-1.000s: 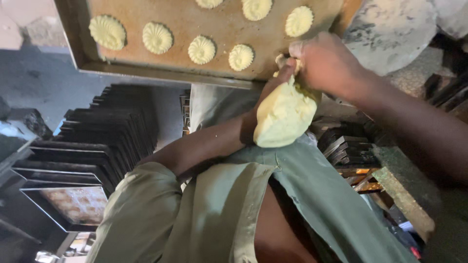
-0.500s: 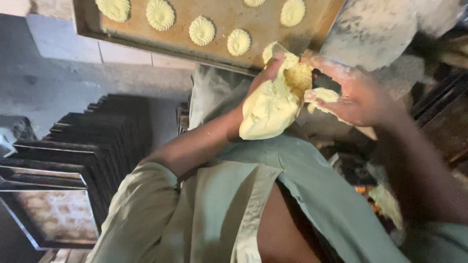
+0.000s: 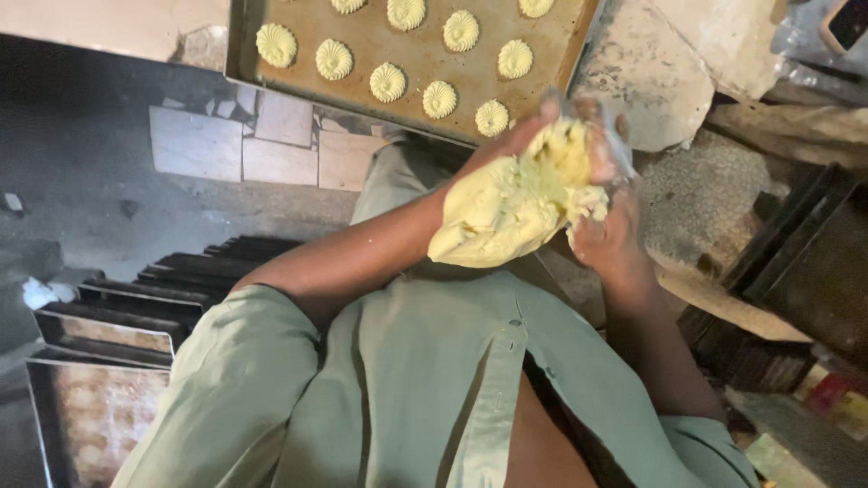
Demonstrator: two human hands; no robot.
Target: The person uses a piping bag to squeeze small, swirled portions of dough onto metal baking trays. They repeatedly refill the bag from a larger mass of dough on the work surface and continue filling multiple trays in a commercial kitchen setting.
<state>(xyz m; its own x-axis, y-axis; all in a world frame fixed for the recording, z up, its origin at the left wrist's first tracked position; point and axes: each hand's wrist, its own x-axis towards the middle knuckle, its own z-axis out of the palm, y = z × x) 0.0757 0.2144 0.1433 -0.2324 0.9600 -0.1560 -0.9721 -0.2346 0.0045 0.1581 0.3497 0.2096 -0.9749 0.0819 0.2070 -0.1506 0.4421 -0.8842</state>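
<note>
At far left a stack of dark rectangular metal baking trays (image 3: 136, 307) sits low on the floor. Above, a brown metal baking tray (image 3: 362, 36) on the worktop carries pale yellow ridged swirl cookies (image 3: 387, 81). Just below its near edge, the left hand (image 3: 506, 145) cups a soft pale yellow bag of dough (image 3: 506, 203), while the right hand (image 3: 610, 226) pinches its upper end, fingers closed.

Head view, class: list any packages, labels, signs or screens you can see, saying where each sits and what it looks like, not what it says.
Dark screen-like corner: top right edge, glossy black with a pale rim; too cropped to be sure.
Small colourful packets: bottom right, red and yellow, blurred.
No labels or signs show near the hands or the baking tray.
</note>
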